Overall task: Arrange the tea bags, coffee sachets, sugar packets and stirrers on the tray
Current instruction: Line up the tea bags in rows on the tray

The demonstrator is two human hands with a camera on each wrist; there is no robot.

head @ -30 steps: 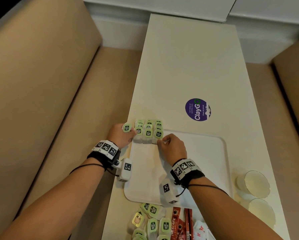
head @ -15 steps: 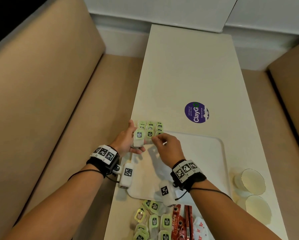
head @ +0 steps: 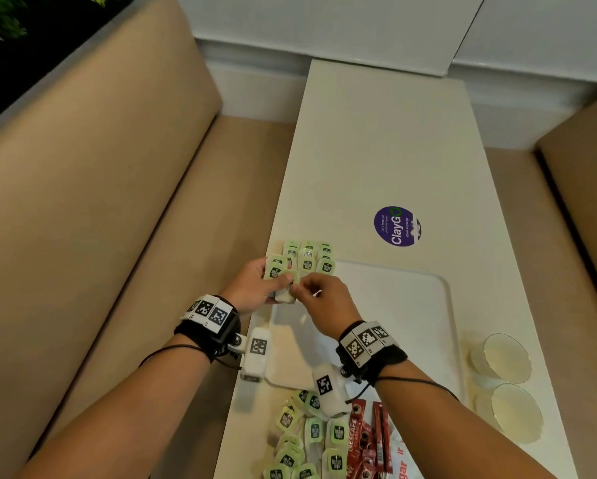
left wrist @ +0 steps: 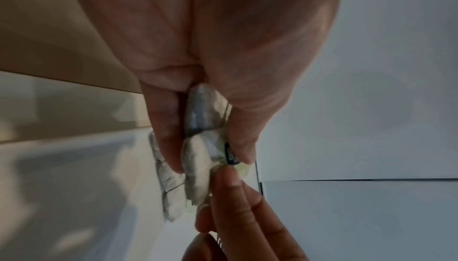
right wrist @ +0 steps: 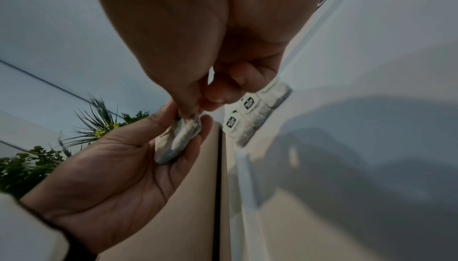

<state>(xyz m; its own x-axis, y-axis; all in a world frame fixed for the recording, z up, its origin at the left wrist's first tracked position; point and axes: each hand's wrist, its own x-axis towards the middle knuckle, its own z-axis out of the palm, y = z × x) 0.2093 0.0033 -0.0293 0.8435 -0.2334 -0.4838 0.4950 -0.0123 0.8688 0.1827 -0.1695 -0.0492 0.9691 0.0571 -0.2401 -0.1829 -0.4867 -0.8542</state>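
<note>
A white tray (head: 404,305) lies on the long cream table (head: 376,150). Several green-tagged tea bags (head: 311,257) stand in rows at the tray's far left corner. Just above that corner my left hand (head: 255,288) holds a small stack of tea bags (head: 279,278), thumb on top and fingers underneath. My right hand (head: 319,299) pinches the green tag of one bag in that stack between thumb and forefinger. The left wrist view shows the held tea bags (left wrist: 198,159); the right wrist view shows them (right wrist: 181,138) too, with the tray's tea bags (right wrist: 245,112) behind.
A loose pile of tea bags (head: 311,440) lies at the table's near edge, beside red coffee sachets (head: 366,440) and white sugar packets (head: 402,458). Two clear cups (head: 504,385) lie on the table right of the tray. A purple round sticker (head: 396,225) marks the table's middle. Beige benches flank it.
Both hands have lifted from the rows on the tray and drawn back a little. The left hand now holds a few tea bags, and the right hand pinches a tag on them.
</note>
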